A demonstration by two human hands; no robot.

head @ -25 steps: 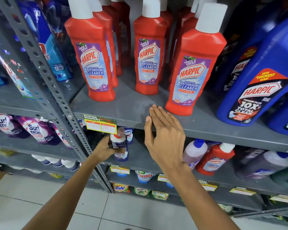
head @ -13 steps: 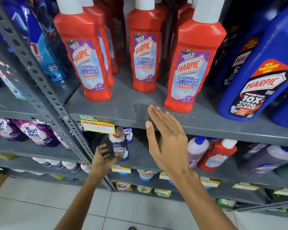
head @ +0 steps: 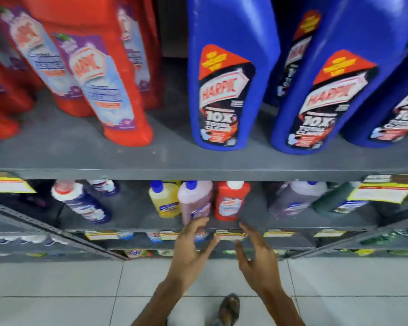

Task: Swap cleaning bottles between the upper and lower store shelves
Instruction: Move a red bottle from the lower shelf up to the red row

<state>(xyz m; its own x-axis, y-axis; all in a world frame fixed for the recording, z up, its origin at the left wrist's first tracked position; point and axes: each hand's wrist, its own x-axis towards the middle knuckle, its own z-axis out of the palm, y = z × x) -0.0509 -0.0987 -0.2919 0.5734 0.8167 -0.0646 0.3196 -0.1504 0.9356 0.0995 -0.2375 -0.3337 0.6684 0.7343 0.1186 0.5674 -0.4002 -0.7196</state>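
Observation:
On the upper shelf (head: 174, 161) stand red Harpic bottles (head: 108, 90) at left and big blue Harpic bottles (head: 224, 85) at right. The lower shelf (head: 269, 222) carries small bottles: a pale purple one (head: 194, 201), a small red one (head: 230, 201), a yellow one (head: 164, 201) and a dark blue Domex bottle (head: 80, 203) at left. My left hand (head: 191, 250) is open, its fingertips just below the purple bottle. Beside it my right hand (head: 257, 262) is open too, under the small red bottle. Neither hand holds anything.
More bottles, a purple (head: 295, 198) and a dark green (head: 335, 201), lie further right on the lower shelf. Yellow price tags (head: 382, 191) hang off the shelf edges. Below are lower shelves with detergent packs (head: 133, 252) and the tiled floor (head: 57, 290), with my foot (head: 229, 309) on it.
My view has swung right and down. My left hand let go of the dark blue bottle, which stays on the lower shelf. Both hands dropped and moved right, toward the purple and small red bottles.

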